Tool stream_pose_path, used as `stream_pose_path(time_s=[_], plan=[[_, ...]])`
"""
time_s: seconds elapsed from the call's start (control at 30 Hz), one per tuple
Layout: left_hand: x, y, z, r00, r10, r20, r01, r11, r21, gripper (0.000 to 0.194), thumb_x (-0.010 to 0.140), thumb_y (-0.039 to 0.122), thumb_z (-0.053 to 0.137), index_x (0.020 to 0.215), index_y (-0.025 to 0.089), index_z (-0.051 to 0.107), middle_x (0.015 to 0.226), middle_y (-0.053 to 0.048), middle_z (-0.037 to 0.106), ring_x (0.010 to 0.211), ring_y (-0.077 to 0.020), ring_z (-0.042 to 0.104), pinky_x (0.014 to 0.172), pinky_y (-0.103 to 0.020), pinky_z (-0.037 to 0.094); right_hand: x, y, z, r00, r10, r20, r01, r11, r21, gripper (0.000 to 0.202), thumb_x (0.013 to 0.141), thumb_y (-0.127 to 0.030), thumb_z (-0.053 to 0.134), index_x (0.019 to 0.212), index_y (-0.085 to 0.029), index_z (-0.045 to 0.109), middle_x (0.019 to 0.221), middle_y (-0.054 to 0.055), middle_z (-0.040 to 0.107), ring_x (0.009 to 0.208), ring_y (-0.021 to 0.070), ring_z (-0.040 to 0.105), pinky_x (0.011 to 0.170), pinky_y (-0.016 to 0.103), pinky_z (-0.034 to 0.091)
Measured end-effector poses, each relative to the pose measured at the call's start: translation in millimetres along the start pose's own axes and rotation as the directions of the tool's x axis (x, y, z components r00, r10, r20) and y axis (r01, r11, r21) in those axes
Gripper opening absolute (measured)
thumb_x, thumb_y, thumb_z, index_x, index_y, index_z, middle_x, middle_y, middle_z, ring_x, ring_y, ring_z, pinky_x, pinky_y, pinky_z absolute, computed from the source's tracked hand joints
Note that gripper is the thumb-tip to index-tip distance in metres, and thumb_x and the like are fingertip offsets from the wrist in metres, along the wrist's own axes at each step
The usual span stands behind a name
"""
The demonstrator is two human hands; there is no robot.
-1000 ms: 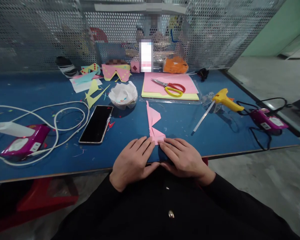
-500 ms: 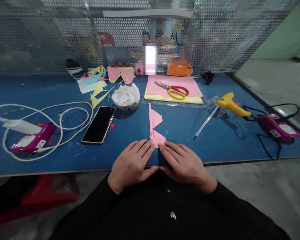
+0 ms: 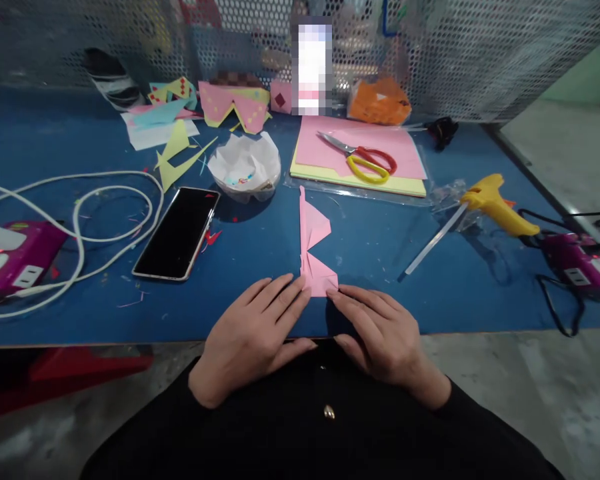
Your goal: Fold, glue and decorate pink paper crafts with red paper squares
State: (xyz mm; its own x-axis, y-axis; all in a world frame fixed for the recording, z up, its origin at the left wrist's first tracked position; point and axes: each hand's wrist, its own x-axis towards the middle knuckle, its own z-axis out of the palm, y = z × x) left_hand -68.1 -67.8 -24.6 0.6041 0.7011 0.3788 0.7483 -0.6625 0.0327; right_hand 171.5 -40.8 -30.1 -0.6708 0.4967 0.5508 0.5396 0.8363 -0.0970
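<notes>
Pink folded-paper cutout (image 3: 310, 237), narrow-spined and two-lobed, is laid flat near the front edge of a blue tabletop (image 3: 260, 260), its lower end covered at both corners by fingertips. The bare left hand (image 3: 260, 327) is held palm down with fingers extended, tips resting on the lower left corner; the bare right hand (image 3: 385, 333) is similarly spread, tips set on the lower right corner. No pinch is seen in either.

The outline appears to have been cut and a strip folded along the left side; flattening of the lower end is judged to be under way. What remains cannot be told, though no glue is seen on the paper.

Counted on the table are one cutout in hand, one pair of steel scissors with red and yellow handles (image 3: 349, 148) placed on a stack of pink and yellow sheets (image 3: 315, 143), one yellow glue gun (image 3: 495, 203), one black-screened phone (image 3: 177, 233), one clear bowl lined with white paper (image 3: 245, 190) and one crumpled orange packet (image 3: 380, 103). Two purple socket blocks are shown, one at far left (image 3: 35, 257), one at far right (image 3: 570, 263). The scattered scraps cannot be reliably counted.
</notes>
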Motion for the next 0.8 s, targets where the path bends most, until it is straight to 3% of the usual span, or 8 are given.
stream_pose_path(time_s=[0.23,0.33,0.43,0.5,0.53,0.67,0.8], plan=[[2,-3,-2.4,1.0,-0.015,0.016,0.017,0.997,-0.075,0.057,0.095,0.051,0.058,0.131,0.007,0.06,0.135,-0.016,0.065,0.125,-0.033,0.061,0.102,-0.048,0.051,14,5,-7,0.995,-0.022,0.099,0.017,0.998,0.054,0.049,0.102,-0.048,0.039,0.118,-0.009,0.067,0.115,0.013,0.076,0.116,0.0266,0.066,0.095,0.043,0.054],[1,-4,-3.7,0.987,-0.159,-0.037,0.147,0.967,-0.209,0.061,0.093,0.056,0.058,0.132,0.008,0.058,0.131,-0.016,0.068,0.122,-0.0296,0.062,0.101,-0.045,0.051,17,7,-5,0.996,-0.033,0.082,0.025,0.995,0.098,0.05,0.103,-0.047,0.038,0.119,-0.009,0.065,0.115,0.011,0.076,0.118,0.0252,0.065,0.105,0.043,0.048],[5,-5,-6.0,0.884,-0.467,-0.029,0.436,0.844,-0.313,0.047,0.094,0.052,0.06,0.126,0.017,0.062,0.119,-0.009,0.073,0.109,-0.0254,0.068,0.093,-0.043,0.055,16,8,-3,0.999,0.026,0.028,-0.03,0.992,0.126,0.05,0.104,-0.046,0.035,0.122,-0.009,0.063,0.119,0.012,0.075,0.12,0.0263,0.064,0.108,0.045,0.043],[11,-5,-6.4,0.812,-0.582,0.045,0.558,0.75,-0.355,0.037,0.091,0.047,0.066,0.119,0.023,0.066,0.109,-0.005,0.074,0.098,-0.0242,0.069,0.084,-0.043,0.056,15,9,-2,0.997,0.068,0.024,-0.071,0.988,0.14,0.049,0.104,-0.046,0.034,0.123,-0.01,0.062,0.118,0.011,0.075,0.121,0.0267,0.063,0.109,0.046,0.041],[15,-4,-5.7,0.798,-0.597,0.082,0.58,0.725,-0.372,0.033,0.089,0.045,0.069,0.115,0.025,0.067,0.105,-0.003,0.074,0.093,-0.0237,0.068,0.079,-0.043,0.056,14,10,-2,0.996,0.087,0.026,-0.09,0.986,0.143,0.048,0.104,-0.046,0.035,0.124,-0.01,0.062,0.117,0.011,0.075,0.122,0.0268,0.063,0.11,0.046,0.04],[30,1,1.2,0.804,-0.582,0.121,0.578,0.716,-0.392,0.016,0.086,0.036,0.073,0.096,0.025,0.07,0.096,-0.001,0.073,0.087,-0.0223,0.066,0.076,-0.041,0.053,13,10,-1,0.987,0.159,0.025,-0.161,0.971,0.179,0.042,0.103,-0.042,0.039,0.125,-0.013,0.06,0.114,0.009,0.076,0.121,0.0251,0.063,0.11,0.045,0.039],[32,2,1.1,0.831,-0.548,0.097,0.506,0.67,-0.544,0.01,0.094,0.023,0.061,0.091,0.024,0.07,0.096,0.0,0.074,0.085,-0.0174,0.069,0.076,-0.034,0.056,15,14,-5,0.958,0.282,0.062,-0.287,0.913,0.289,0.03,0.101,-0.034,0.044,0.121,-0.021,0.062,0.114,0.004,0.076,0.115,0.0212,0.066,0.109,0.044,0.042]])
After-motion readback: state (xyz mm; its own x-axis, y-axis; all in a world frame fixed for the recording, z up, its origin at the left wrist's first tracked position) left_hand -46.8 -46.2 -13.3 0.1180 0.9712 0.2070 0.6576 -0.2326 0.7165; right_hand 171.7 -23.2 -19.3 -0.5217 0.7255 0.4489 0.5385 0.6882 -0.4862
